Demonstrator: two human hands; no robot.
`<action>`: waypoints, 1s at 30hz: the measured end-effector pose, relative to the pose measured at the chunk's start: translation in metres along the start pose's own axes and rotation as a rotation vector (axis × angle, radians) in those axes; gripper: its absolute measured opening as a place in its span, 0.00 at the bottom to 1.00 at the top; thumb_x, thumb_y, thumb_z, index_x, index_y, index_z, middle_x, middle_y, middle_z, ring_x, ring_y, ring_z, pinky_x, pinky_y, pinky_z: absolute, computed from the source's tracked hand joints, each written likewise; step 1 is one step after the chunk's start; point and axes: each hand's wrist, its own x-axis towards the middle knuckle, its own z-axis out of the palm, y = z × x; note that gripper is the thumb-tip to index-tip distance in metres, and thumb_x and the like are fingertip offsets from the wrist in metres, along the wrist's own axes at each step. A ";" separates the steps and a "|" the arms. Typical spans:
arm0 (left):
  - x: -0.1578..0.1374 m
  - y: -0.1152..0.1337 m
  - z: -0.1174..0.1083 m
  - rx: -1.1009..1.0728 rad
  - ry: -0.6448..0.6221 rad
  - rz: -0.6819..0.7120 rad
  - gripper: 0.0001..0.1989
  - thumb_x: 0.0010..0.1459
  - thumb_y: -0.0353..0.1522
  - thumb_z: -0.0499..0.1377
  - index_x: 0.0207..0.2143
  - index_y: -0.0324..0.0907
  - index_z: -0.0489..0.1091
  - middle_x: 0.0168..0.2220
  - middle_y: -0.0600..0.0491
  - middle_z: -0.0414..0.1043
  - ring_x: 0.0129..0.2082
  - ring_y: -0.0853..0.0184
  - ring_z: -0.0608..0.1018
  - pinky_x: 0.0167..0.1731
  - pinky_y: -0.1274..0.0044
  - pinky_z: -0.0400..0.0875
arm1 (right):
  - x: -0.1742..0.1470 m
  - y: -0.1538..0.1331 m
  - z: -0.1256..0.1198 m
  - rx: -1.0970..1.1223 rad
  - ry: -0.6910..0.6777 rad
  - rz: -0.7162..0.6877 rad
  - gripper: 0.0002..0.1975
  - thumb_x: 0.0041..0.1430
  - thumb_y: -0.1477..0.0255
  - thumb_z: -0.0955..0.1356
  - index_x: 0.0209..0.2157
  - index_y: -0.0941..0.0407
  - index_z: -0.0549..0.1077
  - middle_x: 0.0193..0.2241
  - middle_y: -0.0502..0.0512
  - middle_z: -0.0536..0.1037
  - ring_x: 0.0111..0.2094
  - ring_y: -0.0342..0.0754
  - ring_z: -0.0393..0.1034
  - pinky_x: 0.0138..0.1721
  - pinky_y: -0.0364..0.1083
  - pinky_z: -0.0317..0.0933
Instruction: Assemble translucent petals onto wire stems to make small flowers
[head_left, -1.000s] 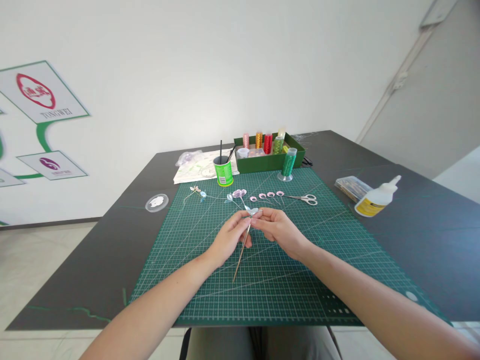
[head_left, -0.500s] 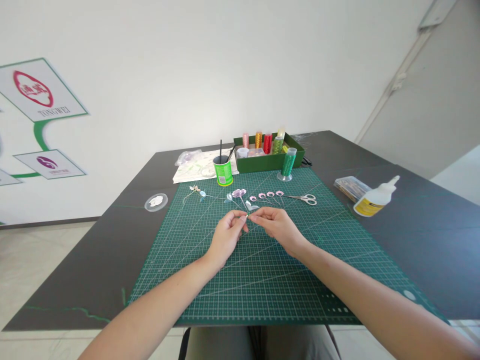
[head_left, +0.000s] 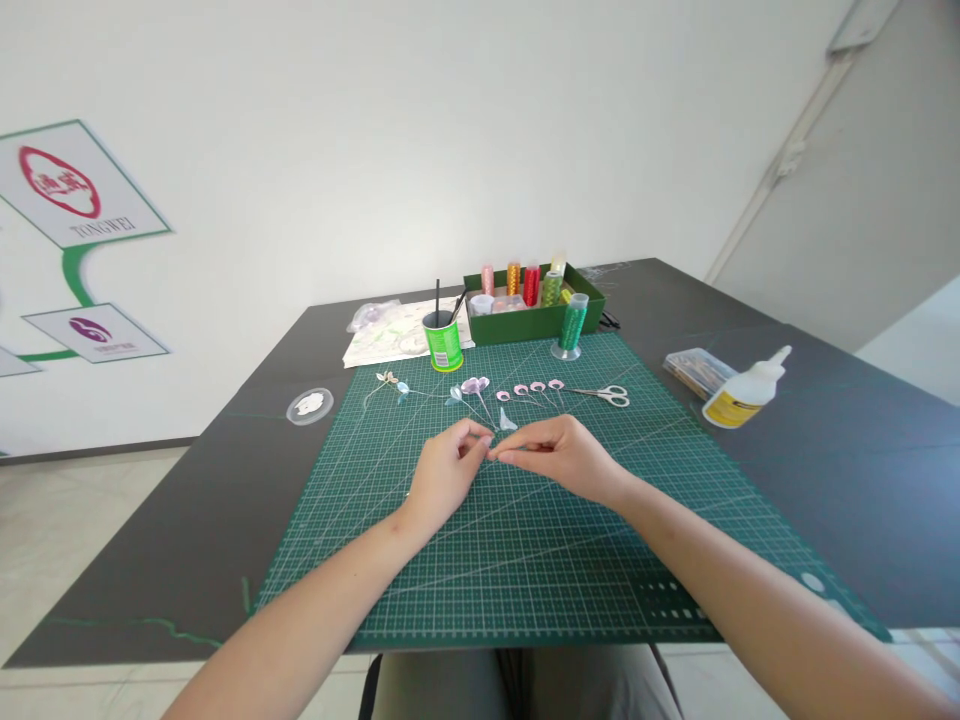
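Observation:
Over the green cutting mat, my left hand and my right hand meet fingertip to fingertip, both closed in a pinch. A pale blue petal stands up just beyond the fingertips, its thin lower end running into the pinch. The fingers hide the exact grip. Close behind lie a lilac flower on a stem and a pale blue flower piece. Several small pink loops on stems lie in a row to the right, beside scissors.
At the back stand a green can of tools, a green box of thread spools and a green thread spool. A glue bottle and clear case lie right. A round dish sits left.
The pale blue petal has turned from lying sideways to pointing upward. My fingertips have shifted slightly left and nearer to me, still pinched together. The view has moved a little.

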 end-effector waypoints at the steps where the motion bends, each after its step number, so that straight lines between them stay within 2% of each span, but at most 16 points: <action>1: -0.001 0.001 0.001 0.019 -0.041 0.000 0.09 0.62 0.36 0.56 0.34 0.43 0.74 0.25 0.56 0.77 0.22 0.69 0.73 0.26 0.79 0.62 | 0.000 -0.002 -0.002 0.020 -0.004 -0.007 0.12 0.56 0.62 0.71 0.32 0.54 0.85 0.16 0.49 0.71 0.17 0.39 0.50 0.19 0.42 0.41; 3: -0.003 0.004 0.002 0.051 -0.119 0.005 0.10 0.62 0.37 0.56 0.32 0.43 0.74 0.25 0.57 0.77 0.20 0.70 0.71 0.24 0.79 0.61 | 0.000 -0.004 -0.006 0.063 0.007 -0.031 0.13 0.56 0.61 0.71 0.30 0.54 0.84 0.19 0.51 0.76 0.18 0.41 0.56 0.19 0.42 0.48; 6: -0.005 0.004 0.004 0.056 -0.209 0.009 0.09 0.62 0.35 0.56 0.34 0.43 0.75 0.28 0.56 0.80 0.19 0.70 0.71 0.23 0.79 0.61 | 0.001 -0.006 -0.011 0.117 0.056 -0.057 0.12 0.55 0.61 0.71 0.28 0.53 0.84 0.24 0.54 0.81 0.25 0.47 0.69 0.25 0.45 0.61; 10: -0.008 0.004 0.006 0.030 -0.300 0.007 0.08 0.60 0.34 0.57 0.33 0.43 0.75 0.28 0.55 0.81 0.21 0.69 0.75 0.23 0.79 0.63 | 0.003 -0.006 -0.014 0.110 0.121 -0.043 0.10 0.54 0.62 0.72 0.30 0.52 0.84 0.30 0.55 0.84 0.31 0.52 0.76 0.31 0.47 0.66; 16: -0.011 0.010 0.007 -0.017 -0.345 0.022 0.08 0.60 0.34 0.58 0.31 0.43 0.76 0.28 0.56 0.81 0.25 0.68 0.79 0.28 0.79 0.68 | 0.010 0.008 -0.011 0.069 0.216 -0.027 0.08 0.56 0.65 0.71 0.31 0.52 0.84 0.32 0.54 0.84 0.36 0.53 0.78 0.37 0.49 0.69; 21: -0.013 0.013 0.007 -0.023 -0.362 0.038 0.07 0.61 0.34 0.58 0.32 0.43 0.75 0.28 0.55 0.81 0.25 0.68 0.78 0.26 0.80 0.66 | 0.015 0.018 -0.011 0.045 0.219 0.002 0.08 0.56 0.65 0.71 0.32 0.52 0.84 0.32 0.54 0.84 0.36 0.54 0.78 0.38 0.51 0.68; 27: -0.014 0.014 0.004 -0.076 -0.281 0.065 0.07 0.61 0.35 0.59 0.34 0.41 0.74 0.29 0.53 0.81 0.18 0.73 0.69 0.20 0.81 0.59 | 0.020 0.030 -0.014 0.009 0.187 0.065 0.12 0.54 0.63 0.71 0.31 0.55 0.84 0.30 0.56 0.84 0.34 0.53 0.76 0.37 0.49 0.65; 30: -0.013 0.013 0.003 -0.193 -0.206 0.047 0.08 0.61 0.36 0.59 0.36 0.40 0.74 0.31 0.51 0.81 0.20 0.72 0.71 0.21 0.81 0.63 | 0.023 0.039 -0.014 0.028 0.159 0.111 0.13 0.53 0.62 0.70 0.31 0.57 0.84 0.29 0.57 0.83 0.31 0.51 0.73 0.33 0.48 0.63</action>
